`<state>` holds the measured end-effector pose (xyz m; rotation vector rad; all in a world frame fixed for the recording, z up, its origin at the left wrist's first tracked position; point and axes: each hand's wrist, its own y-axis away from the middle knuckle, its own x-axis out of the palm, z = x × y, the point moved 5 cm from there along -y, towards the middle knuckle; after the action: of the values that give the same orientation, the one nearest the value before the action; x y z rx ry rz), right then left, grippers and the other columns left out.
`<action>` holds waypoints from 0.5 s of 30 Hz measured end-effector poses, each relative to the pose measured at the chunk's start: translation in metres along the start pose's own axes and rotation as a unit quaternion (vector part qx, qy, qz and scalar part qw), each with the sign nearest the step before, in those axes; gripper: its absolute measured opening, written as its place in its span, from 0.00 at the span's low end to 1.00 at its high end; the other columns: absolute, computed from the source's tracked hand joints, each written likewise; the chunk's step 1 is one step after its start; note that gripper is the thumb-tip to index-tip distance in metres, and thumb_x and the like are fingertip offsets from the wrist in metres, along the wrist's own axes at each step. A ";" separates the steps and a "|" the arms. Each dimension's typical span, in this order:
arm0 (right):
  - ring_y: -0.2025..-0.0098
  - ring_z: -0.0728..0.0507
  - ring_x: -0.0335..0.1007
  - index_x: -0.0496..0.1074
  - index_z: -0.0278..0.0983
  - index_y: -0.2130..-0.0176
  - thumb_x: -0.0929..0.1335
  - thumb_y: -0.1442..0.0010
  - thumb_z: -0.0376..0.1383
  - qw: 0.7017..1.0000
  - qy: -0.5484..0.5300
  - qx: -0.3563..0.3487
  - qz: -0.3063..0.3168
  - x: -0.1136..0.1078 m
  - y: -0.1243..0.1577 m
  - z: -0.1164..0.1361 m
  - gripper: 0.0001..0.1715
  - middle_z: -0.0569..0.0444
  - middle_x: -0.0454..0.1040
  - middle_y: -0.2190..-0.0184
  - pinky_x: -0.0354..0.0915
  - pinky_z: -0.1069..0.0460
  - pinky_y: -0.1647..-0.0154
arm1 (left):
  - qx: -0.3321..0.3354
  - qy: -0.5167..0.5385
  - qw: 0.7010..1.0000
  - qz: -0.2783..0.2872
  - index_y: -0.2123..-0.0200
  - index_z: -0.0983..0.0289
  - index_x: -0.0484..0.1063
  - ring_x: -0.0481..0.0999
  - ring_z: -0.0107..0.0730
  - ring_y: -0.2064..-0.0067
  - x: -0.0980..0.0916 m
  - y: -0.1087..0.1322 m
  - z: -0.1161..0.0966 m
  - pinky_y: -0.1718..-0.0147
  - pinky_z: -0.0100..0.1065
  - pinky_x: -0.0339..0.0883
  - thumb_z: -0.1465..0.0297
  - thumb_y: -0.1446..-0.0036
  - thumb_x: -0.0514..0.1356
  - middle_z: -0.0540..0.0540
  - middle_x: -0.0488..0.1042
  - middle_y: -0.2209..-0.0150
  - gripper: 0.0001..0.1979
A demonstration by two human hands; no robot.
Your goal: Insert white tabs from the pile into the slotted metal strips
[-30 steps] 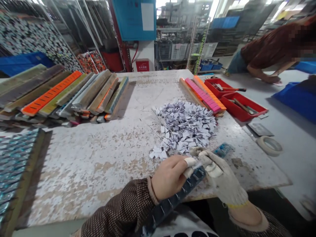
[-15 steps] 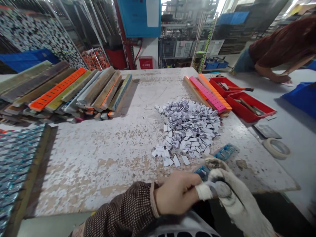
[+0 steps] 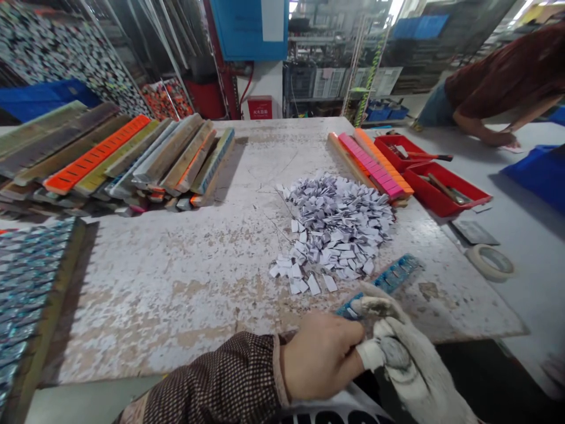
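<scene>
My bare left hand (image 3: 322, 353), with white tape on a fingertip, is curled closed at the table's near edge, its fingertips pressed against my right hand; what it pinches is hidden. My right hand (image 3: 397, 347) wears a dirty white glove and is closed over the near end of a blue patterned strip (image 3: 395, 274). The strip lies slanted on the table, pointing away to the right. Just beyond the hands lies a pile of small white folded tags (image 3: 338, 224), with a few loose ones at its near edge.
The worn white table (image 3: 176, 277) carries stacked long strips (image 3: 132, 159) at the back left, pink and orange strips (image 3: 375, 168) at the back right, and a blue-patterned panel (image 3: 30, 282) at left. Red trays (image 3: 435, 182) with tools, a tape roll (image 3: 489, 260) and another person (image 3: 498, 88) are at right.
Both hands have dropped toward me from over the table to its near edge. The long strip they held up now shows only its far end lying on the table.
</scene>
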<state>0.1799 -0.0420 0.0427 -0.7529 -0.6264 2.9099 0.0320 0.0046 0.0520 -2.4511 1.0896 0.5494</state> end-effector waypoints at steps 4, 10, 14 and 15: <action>0.48 0.38 0.78 0.73 0.43 0.47 0.60 0.26 0.38 0.986 0.160 -0.047 -0.007 -0.014 -0.005 -0.011 0.16 0.45 0.76 0.45 0.79 0.45 0.53 | 0.012 -0.053 0.997 0.051 0.73 0.62 0.65 0.69 0.28 0.72 -0.002 -0.012 0.014 0.72 0.29 0.61 0.62 0.29 0.58 0.49 0.69 0.75 0.19; 0.36 0.31 0.67 0.73 0.41 0.65 0.67 0.32 0.35 0.947 0.310 -0.083 -0.012 -0.037 -0.023 -0.047 0.08 0.45 0.78 0.52 0.68 0.33 0.38 | -0.051 -0.370 0.926 0.051 0.51 0.64 0.72 0.74 0.45 0.51 -0.013 -0.048 0.066 0.53 0.41 0.68 0.72 0.29 0.55 0.58 0.77 0.53 0.07; 0.40 0.30 0.71 0.74 0.35 0.62 0.66 0.33 0.30 0.884 0.438 -0.161 0.037 -0.021 -0.035 -0.044 0.06 0.42 0.77 0.55 0.66 0.32 0.38 | -0.027 -0.404 0.908 0.109 0.53 0.65 0.73 0.72 0.48 0.48 -0.007 -0.059 0.079 0.50 0.47 0.67 0.73 0.28 0.52 0.60 0.75 0.52 0.09; 0.41 0.30 0.71 0.75 0.34 0.61 0.65 0.33 0.29 0.872 0.455 -0.175 0.047 -0.018 -0.038 -0.042 0.07 0.41 0.77 0.56 0.66 0.33 0.38 | -0.027 -0.404 0.907 0.118 0.54 0.65 0.73 0.72 0.49 0.48 -0.007 -0.060 0.080 0.50 0.48 0.66 0.73 0.28 0.53 0.60 0.75 0.53 0.09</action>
<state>0.2148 0.0053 0.0327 -2.0269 -0.9713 2.0895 0.0581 0.0861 -0.0003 -1.7993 0.9867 1.5111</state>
